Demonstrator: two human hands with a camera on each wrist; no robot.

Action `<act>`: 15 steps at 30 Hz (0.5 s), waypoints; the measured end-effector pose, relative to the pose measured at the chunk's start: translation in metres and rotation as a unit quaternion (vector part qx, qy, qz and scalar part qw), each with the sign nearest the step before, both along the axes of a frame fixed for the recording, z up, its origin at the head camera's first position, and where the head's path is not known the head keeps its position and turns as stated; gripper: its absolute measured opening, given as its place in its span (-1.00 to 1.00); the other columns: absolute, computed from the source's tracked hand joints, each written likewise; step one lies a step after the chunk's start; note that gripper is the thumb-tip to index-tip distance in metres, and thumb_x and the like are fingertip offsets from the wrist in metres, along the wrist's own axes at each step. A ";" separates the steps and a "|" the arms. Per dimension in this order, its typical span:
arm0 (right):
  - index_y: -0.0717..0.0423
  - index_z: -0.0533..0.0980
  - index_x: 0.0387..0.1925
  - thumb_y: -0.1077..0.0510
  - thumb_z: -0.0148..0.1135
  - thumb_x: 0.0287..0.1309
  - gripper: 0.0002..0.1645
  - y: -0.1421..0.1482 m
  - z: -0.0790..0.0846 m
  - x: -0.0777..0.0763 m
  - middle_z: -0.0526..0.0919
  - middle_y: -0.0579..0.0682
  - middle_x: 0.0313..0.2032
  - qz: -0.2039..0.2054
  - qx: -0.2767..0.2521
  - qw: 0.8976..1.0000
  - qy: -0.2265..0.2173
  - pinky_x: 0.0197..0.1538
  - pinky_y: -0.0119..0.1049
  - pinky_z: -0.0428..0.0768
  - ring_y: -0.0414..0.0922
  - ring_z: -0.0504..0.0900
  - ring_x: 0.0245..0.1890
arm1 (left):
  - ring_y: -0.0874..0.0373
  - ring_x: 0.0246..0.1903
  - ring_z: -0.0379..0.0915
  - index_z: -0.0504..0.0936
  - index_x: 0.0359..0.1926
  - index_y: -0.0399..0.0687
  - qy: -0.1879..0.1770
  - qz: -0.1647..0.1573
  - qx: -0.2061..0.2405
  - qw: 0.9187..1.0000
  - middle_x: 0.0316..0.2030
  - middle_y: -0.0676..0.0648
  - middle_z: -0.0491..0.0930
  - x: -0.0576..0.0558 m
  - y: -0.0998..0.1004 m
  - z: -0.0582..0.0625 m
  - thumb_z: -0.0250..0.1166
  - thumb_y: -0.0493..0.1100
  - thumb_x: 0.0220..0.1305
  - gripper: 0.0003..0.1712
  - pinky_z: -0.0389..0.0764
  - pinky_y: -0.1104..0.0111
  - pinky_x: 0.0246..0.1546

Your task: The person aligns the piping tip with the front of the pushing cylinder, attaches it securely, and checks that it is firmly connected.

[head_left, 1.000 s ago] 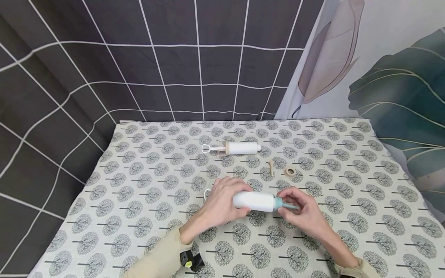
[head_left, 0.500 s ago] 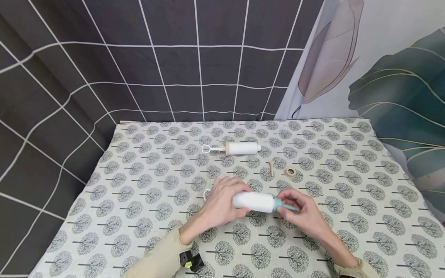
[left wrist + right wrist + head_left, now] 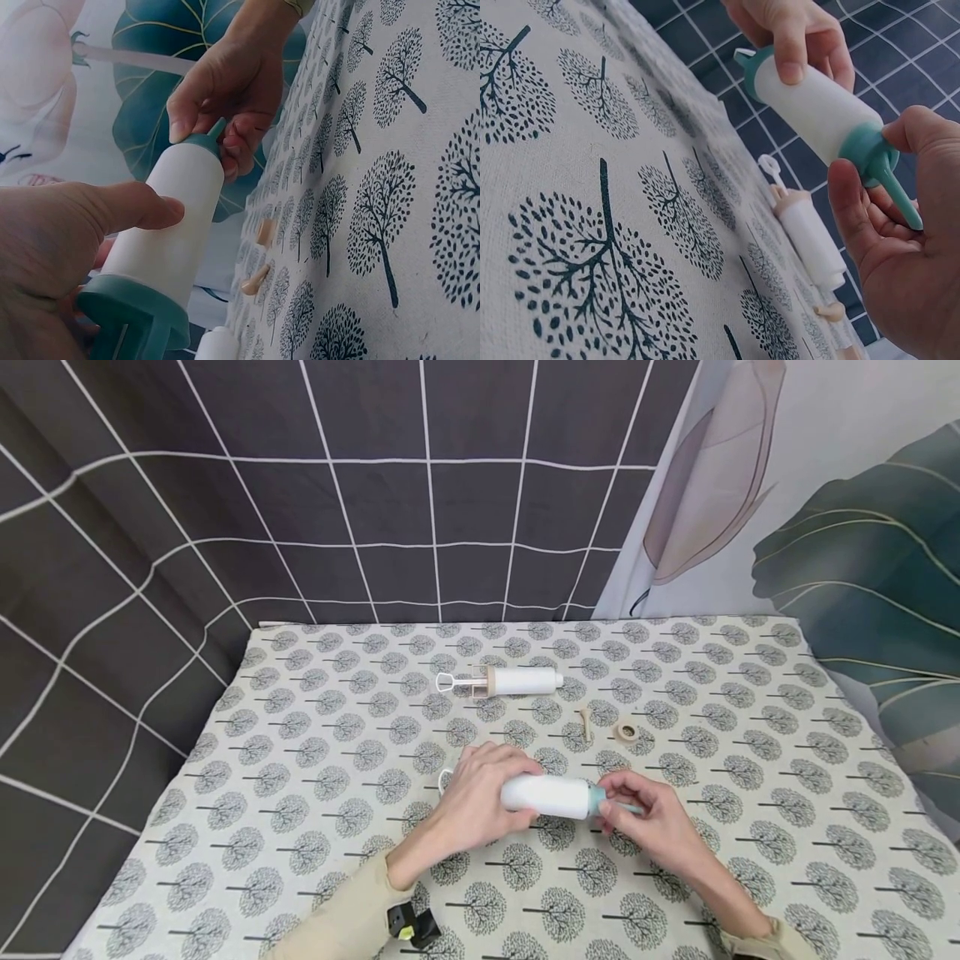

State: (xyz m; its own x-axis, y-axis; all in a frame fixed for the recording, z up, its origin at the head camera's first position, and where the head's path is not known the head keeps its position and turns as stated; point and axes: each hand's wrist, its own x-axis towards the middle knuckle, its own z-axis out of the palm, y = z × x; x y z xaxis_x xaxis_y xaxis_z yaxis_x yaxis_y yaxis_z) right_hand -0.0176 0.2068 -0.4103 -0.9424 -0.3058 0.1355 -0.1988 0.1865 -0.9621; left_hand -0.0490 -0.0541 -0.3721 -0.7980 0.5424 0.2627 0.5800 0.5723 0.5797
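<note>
A large syringe [image 3: 547, 797] with a white barrel lies level just above the patterned cloth. My left hand [image 3: 483, 793] grips its barrel, thumb on the near side. In the left wrist view, a teal collar [image 3: 139, 307] is at the plunger end. The head view shows a white plunger loop [image 3: 445, 779] past the left hand. My right hand [image 3: 648, 814] pinches the teal nozzle cap [image 3: 866, 150] at the other end between thumb and fingers. A thin teal nozzle [image 3: 900, 196] sticks out from the cap toward the right palm.
Behind lies a second white syringe [image 3: 523, 681] with a beige collar and a drawn-out plunger. A small beige nozzle [image 3: 586, 725] and a beige ring cap [image 3: 626, 732] are right of it. Tree-print cloth [image 3: 337, 852] covers the table; a dark gridded curtain [image 3: 480, 502] hangs behind.
The right thumb and fingers have shifted round the teal nozzle cap, the thumb now higher on it. The left hand and the barrel have stayed nearly still.
</note>
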 end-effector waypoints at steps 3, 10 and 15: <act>0.43 0.50 -0.11 0.41 0.17 0.28 -0.83 0.000 0.000 -0.001 0.66 0.21 -0.35 -0.001 0.005 1.000 -0.001 -0.37 -0.22 0.69 0.05 0.68 -0.46 | 0.09 -0.07 0.49 0.69 -0.03 -0.07 0.005 0.000 -0.002 1.000 -0.05 -0.02 0.66 0.000 0.000 0.000 0.63 -0.20 -0.12 -0.46 0.41 0.19 0.01; 0.43 0.52 -0.12 0.39 0.14 0.32 -0.84 0.000 0.001 -0.001 0.67 0.23 -0.39 -0.005 0.009 1.000 -0.009 -0.41 -0.20 0.68 -0.01 0.66 -0.50 | 0.10 -0.07 0.49 0.70 -0.05 -0.06 0.014 0.005 0.005 1.000 -0.07 -0.01 0.66 -0.001 0.000 -0.001 0.64 -0.16 -0.14 -0.46 0.39 0.21 -0.02; 0.44 0.52 -0.10 0.36 0.12 0.35 -0.82 0.000 0.001 0.000 0.67 0.21 -0.38 -0.005 0.017 1.000 -0.009 -0.39 -0.24 0.67 0.01 0.66 -0.49 | 0.09 -0.06 0.49 0.70 -0.04 -0.06 0.010 0.007 0.004 1.000 -0.06 -0.01 0.66 -0.001 0.000 -0.002 0.64 -0.17 -0.14 -0.46 0.40 0.18 -0.01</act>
